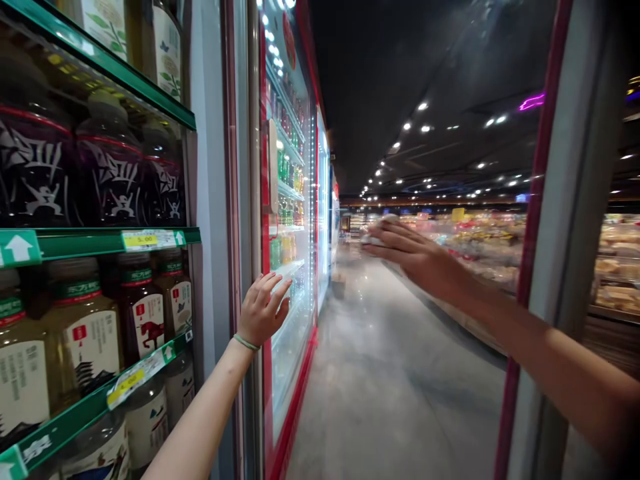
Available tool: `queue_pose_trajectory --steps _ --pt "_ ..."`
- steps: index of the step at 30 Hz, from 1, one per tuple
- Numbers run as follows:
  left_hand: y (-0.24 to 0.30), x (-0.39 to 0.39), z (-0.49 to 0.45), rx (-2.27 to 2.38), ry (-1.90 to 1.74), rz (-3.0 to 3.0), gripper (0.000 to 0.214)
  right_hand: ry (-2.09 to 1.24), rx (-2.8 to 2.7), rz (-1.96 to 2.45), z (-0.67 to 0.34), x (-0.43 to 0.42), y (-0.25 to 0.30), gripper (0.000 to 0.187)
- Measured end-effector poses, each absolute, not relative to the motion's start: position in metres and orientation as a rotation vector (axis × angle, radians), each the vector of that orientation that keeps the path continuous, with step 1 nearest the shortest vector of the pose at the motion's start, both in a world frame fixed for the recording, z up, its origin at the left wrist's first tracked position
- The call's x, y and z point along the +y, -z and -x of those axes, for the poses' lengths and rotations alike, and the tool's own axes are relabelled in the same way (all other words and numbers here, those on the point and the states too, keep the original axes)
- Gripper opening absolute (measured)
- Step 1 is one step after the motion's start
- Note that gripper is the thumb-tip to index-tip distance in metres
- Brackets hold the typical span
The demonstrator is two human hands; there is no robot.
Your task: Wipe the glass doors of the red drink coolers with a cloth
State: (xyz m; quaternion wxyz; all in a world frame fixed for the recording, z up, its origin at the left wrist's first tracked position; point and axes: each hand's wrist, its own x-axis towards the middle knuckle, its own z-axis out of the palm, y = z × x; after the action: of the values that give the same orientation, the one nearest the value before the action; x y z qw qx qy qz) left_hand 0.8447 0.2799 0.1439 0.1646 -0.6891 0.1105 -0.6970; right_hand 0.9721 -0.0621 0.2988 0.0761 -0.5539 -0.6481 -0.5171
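My left hand [264, 308] has a thin green band at the wrist. Its fingers are apart and slightly bent, close to the pale upright frame [248, 200] at the cooler's edge; whether it touches the frame or the glass I cannot tell. Reaching in from the right across the dark red door edge [536, 200], my right hand [407, 245] is blurred by motion. A crumpled white cloth [376, 233] shows under its fingers, pressed toward what appears to be a clear glass door pane. Most of the cloth is hidden by the fingers.
Bottled drinks [107, 160] fill the cooler shelves at left, with green price rails [120, 243]. Beyond the pane stands a lit red-framed drinks cooler [290, 220]. A grey shop floor [380, 400] runs back between it and blurred display shelves [480, 247].
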Motion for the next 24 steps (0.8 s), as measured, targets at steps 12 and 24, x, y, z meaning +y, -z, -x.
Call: queue_pose_trajectory --steps 12,24 --pt "-0.143 0.287 -0.846 0.328 1.977 1.935 0.064 1.586 -2.243 1.755 -0.926 0.086 -0.308 0.037" --pt "-0.146 0.289 -0.846 0.345 1.954 1.904 0.072 1.823 -1.545 2.098 -0.978 -0.22 -0.257 0.078"
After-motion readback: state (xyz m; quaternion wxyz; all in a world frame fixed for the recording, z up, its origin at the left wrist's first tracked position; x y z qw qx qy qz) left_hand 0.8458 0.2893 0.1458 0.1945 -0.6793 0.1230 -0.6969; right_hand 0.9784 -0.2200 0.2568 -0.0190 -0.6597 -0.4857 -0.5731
